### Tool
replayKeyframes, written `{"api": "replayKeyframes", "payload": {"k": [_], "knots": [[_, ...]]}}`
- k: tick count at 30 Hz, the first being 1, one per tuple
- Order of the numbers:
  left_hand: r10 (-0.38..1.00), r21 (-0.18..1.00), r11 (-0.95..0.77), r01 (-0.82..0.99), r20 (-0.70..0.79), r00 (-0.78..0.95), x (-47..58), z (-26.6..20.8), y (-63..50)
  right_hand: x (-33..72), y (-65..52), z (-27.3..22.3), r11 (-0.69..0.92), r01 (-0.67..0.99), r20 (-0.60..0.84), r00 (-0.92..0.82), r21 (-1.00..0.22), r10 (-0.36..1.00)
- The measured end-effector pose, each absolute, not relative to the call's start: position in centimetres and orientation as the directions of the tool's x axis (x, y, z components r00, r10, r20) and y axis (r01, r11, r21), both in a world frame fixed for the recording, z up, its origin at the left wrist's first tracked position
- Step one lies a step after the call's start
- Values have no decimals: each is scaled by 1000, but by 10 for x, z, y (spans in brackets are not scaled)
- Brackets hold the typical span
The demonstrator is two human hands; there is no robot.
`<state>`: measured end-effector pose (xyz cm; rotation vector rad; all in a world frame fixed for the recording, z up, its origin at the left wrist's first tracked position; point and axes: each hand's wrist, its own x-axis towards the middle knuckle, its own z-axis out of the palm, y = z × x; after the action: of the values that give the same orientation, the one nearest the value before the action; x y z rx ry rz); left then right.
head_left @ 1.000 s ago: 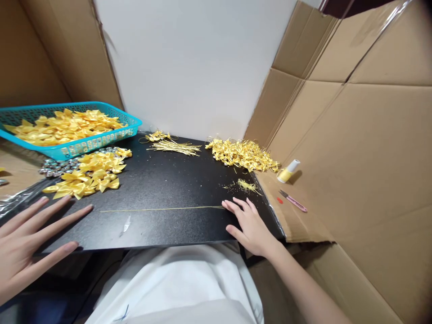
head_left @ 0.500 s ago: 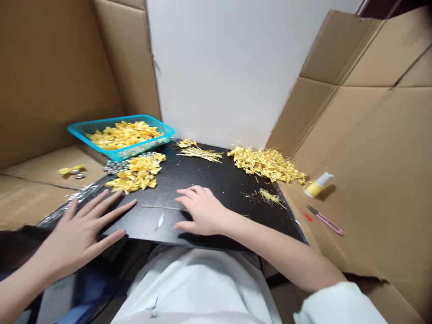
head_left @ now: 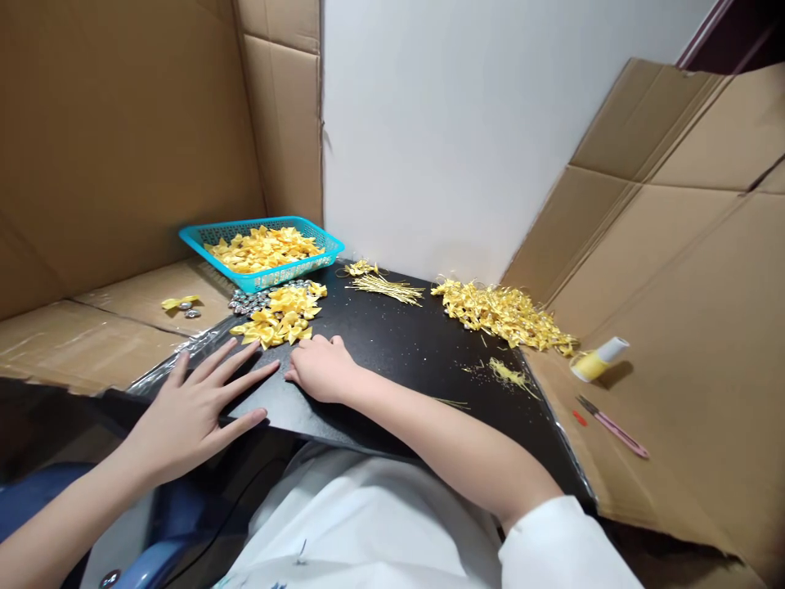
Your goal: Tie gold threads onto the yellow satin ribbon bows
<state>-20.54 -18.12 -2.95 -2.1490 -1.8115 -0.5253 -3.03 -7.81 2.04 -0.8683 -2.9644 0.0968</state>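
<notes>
My left hand is open, its fingers spread over the front left corner of the black tabletop. Its fingertips reach just short of a small pile of yellow ribbon bows. My right hand rests on the tabletop beside those bows, fingers curled and pressed together; whatever they pinch is hidden. Behind the bows lie several silvery round beads. A bundle of gold ties lies farther back. Thin yellowish strands show beyond my right forearm.
A turquoise basket of yellow bows stands at back left. A heap of tied bows sits at back right, near thread scraps. On the cardboard at right are a thread spool and pink-handled snips. Cardboard walls flank the table.
My right hand has moved left towards my left hand, and its fingers have closed. The strand and white scrap seen on the table before are now out of sight. The view has shifted.
</notes>
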Motion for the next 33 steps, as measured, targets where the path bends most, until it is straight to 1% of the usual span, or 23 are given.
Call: {"api": "replayKeyframes", "payload": {"k": [3,7,13,18,20,22,24,25,27,30,33], "knots": [[884,34,-170,985,448,138,-204,-29,-180,-24,-80,21,846,530,-10,-848,-67,530],[885,35,-167,985,446,134,-205,-31,-180,-6,-81,20,846,524,-3,-850,-101,526],[879,45,-167,985,459,128,-204,-31,-181,38,-90,16,817,559,24,-823,-145,567],[882,57,-162,985,456,119,-202,-29,-182,82,-100,15,773,600,38,-785,-205,619],[888,57,-161,985,445,119,-201,-28,-182,103,-104,11,763,605,83,-769,-230,634],[891,54,-164,985,437,124,-202,-28,-182,126,-111,6,767,590,179,-751,-252,636],[887,49,-171,984,443,132,-204,-29,-181,147,-120,0,778,578,285,-724,-248,628],[884,46,-175,983,447,136,-205,-31,-180,156,-126,-1,781,579,305,-719,-234,624],[879,39,-180,983,454,143,-208,-34,-178,170,-137,-3,773,596,270,-725,-216,634],[874,16,-187,982,460,159,-210,-37,-176,185,-152,-3,730,641,148,-719,-238,680],[876,-6,-174,985,456,158,-208,-38,-176,200,-165,-6,693,678,127,-686,-245,717]]}}
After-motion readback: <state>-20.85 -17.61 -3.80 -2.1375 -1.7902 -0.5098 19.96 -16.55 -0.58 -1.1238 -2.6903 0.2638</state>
